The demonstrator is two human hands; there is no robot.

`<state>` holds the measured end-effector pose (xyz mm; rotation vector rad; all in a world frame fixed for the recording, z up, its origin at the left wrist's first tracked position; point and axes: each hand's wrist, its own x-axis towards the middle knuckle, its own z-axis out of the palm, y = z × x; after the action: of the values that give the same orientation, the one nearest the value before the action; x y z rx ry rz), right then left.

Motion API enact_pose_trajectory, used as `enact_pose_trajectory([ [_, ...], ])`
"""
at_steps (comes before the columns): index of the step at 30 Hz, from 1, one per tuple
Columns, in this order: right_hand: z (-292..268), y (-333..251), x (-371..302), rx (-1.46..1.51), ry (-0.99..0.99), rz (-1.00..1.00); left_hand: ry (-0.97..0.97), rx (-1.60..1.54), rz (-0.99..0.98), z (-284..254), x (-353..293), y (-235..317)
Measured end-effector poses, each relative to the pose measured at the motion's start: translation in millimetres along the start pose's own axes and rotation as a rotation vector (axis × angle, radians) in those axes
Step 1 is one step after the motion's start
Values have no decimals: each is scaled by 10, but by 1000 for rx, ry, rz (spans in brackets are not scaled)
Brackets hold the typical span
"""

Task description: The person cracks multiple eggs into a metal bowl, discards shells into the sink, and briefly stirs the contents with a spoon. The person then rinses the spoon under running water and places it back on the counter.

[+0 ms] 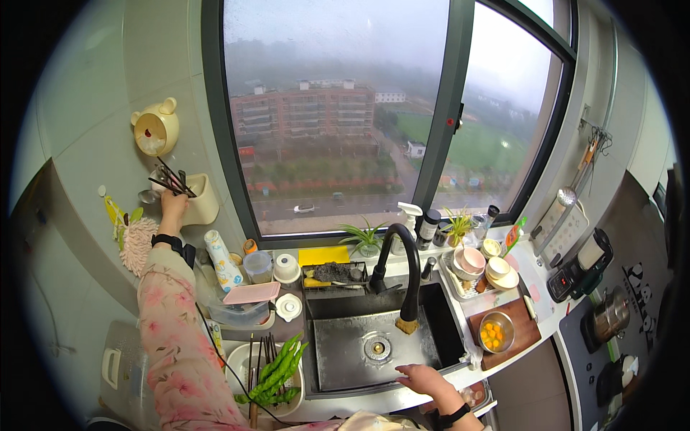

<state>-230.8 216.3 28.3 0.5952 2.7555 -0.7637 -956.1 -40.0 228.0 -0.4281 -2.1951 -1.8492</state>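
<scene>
The left hand (175,205) is occupying the left of the frame, just beside a cream holder (204,202). Its fingers are bending at a cluster of dark chopsticks (172,174), which are projecting above the hand at the holder's mouth; whether the fingers are pinching the sticks, one cannot tell. A flowered sleeve (172,323) is covering the forearm below, and a dark wristband (172,244) is circling the wrist. Above, a cream bear-eared container (157,129) is hanging on the wall.

The right hand (425,381) is hovering at the lower centre, near the front edge of the dark sink (338,359); its fingers are spreading slightly and holding nothing. A black faucet (411,273) is arching over the basin.

At the lower left of centre, a white tub (296,404) is containing long green peppers (277,373) and several upright thin sticks. Behind it, a clear box with a pink lid (251,293) is standing beside a white lidded pot (289,307).

At the right, a metal bowl (511,335) is holding egg yolks (491,335) and resting on a brown board (528,327). Stacked bowls (471,261) are sitting in a rack beyond it, on the white bench (366,401). A window (330,144) is filling the upper centre.
</scene>
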Motion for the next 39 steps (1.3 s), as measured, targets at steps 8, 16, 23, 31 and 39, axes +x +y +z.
enact_pose_trajectory([
  [8,38,-27,-29,7,38,-1,381,71,421,-476,21,438],
  [16,-117,-294,91,83,90,-139,-163,-187,441,-410,-2001,1953],
  [23,-486,-926,-52,817,312,-458,-1060,-325,-407,498,-4603,2468],
  [31,-535,-162,-1066,1427,597,-483,-1195,-421,-819,1535,-5913,2580],
  [39,-287,1222,-1891,1459,849,-181,-1477,-215,-882,2275,-6819,2507],
])
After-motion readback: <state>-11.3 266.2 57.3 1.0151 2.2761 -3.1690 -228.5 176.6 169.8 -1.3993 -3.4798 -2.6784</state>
